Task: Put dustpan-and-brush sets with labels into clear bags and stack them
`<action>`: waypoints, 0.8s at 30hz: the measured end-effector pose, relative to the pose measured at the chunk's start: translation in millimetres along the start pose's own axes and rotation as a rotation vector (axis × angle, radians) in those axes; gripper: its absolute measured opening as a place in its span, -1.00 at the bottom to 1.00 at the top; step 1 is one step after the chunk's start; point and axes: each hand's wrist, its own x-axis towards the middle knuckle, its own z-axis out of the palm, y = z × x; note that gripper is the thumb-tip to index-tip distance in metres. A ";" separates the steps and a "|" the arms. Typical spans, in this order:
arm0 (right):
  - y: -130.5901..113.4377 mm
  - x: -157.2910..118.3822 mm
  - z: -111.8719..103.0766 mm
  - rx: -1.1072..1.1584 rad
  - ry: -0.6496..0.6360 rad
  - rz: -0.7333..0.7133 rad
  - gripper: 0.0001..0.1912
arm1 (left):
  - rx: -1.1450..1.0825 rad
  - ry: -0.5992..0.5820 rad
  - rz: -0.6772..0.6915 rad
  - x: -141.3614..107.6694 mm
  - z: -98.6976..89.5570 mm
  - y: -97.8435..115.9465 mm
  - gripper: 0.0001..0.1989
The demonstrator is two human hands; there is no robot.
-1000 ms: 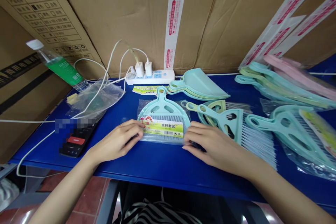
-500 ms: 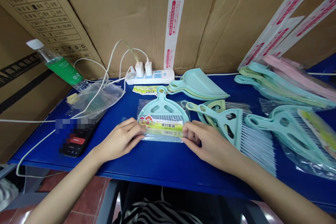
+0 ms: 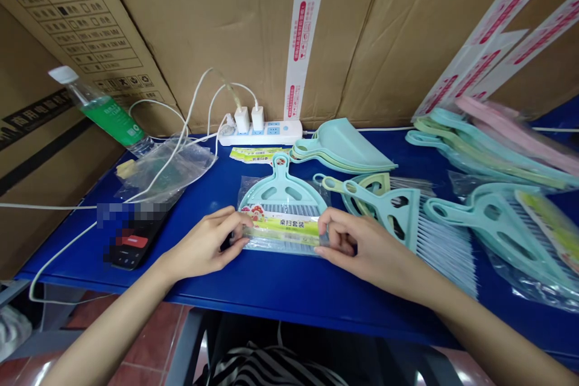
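Observation:
A light-blue brush and dustpan set (image 3: 284,193) lies before me, its handle pointing away and its lower part inside a clear plastic bag (image 3: 277,243). Across the bristles sits a printed label card (image 3: 289,224) with a mushroom picture. At the bag's left edge, my left hand (image 3: 212,240) pinches the plastic between thumb and fingers. My right hand (image 3: 357,241) grips the plastic at the opposite edge, fingers curled. Just beyond my right hand lies a loose blue brush (image 3: 389,208), with a green one partly under it.
Stacked dustpans (image 3: 344,145) and label cards (image 3: 257,155) lie behind the set. Bagged sets (image 3: 506,223) fill the right side. A power strip (image 3: 271,132), cables, a bottle (image 3: 104,114), empty bags (image 3: 169,169) and a phone (image 3: 136,241) are at the left and back.
Both hands have rolled slightly, with the fingers more bent on the bag's edges. The bag's lower edge and the label sit slightly nearer me.

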 end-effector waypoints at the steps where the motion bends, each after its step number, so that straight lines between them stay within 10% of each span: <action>1: 0.1 0.1 0.2 0.023 0.012 0.005 -0.89 | 0.002 0.004 0.003 -0.1 0.4 -0.1 -0.90; 16: 12.2 6.2 5.4 -0.281 0.289 -0.077 -0.89 | 0.042 0.019 0.027 1.7 -0.1 -2.2 -0.86; 24: 10.3 4.2 0.2 -0.253 0.150 -0.079 -0.93 | 0.085 0.028 0.007 2.6 -0.9 -0.4 -0.91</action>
